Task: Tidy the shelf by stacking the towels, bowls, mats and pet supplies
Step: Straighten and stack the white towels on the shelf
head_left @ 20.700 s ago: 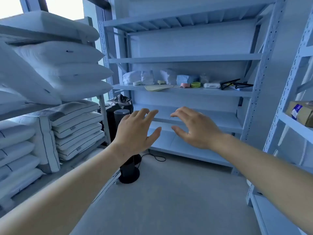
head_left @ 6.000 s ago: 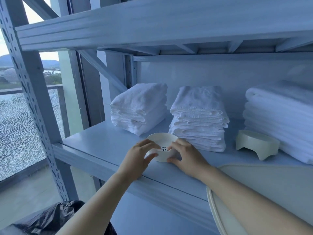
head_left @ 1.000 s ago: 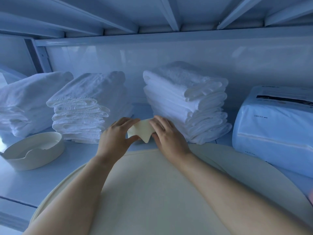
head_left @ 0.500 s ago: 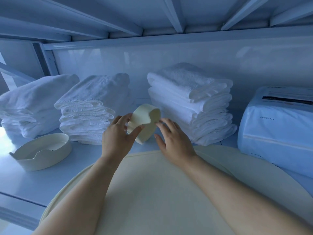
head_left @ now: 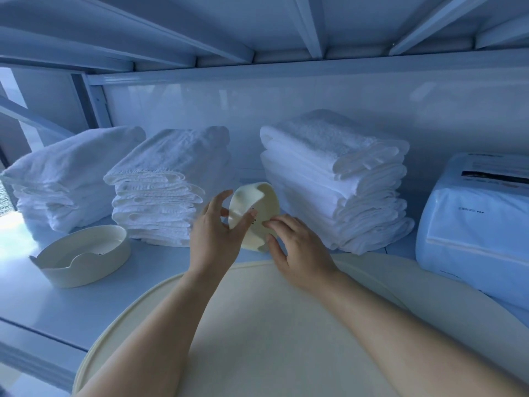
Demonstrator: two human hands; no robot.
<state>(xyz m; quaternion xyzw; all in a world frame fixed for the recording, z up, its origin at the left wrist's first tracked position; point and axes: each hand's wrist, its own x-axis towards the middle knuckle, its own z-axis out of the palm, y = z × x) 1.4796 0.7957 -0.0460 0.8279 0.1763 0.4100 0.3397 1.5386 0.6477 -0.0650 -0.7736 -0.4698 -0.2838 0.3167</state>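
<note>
- Grips the small cream bowl (head_left: 259, 203) in the left hand (head_left: 213, 239), thumb laid across the front, fingers curled round the left edge
- Holds this bowl tipped on its side just beyond the far edge of the mat, in front of the gap between the middle and right towel stacks
- Brings the right hand (head_left: 300, 250) against the bowl's lower right part, forefinger tip and thumb bent in and pinching the edge, remaining fingers curled behind
- Shows a small dark mark on the bowl's wall, partly covered by the left thumb
- At near left on the shelf (head_left: 43, 305), a second cream bowl (head_left: 83, 256), upright, wavy rim toward the camera, well apart from both hands
- Along the back of the shelf, three piles of folded white towels: left stack (head_left: 65, 179), middle stack (head_left: 169, 184) just beside it, and right stack (head_left: 335, 179), the tallest
- At far right, a white wrapped package (head_left: 472, 224) with a dark printed label on top, near the right stack
- Nearest the camera, a large round cream mat (head_left: 272, 339) under both forearms, overhanging the shelf's front edge
</note>
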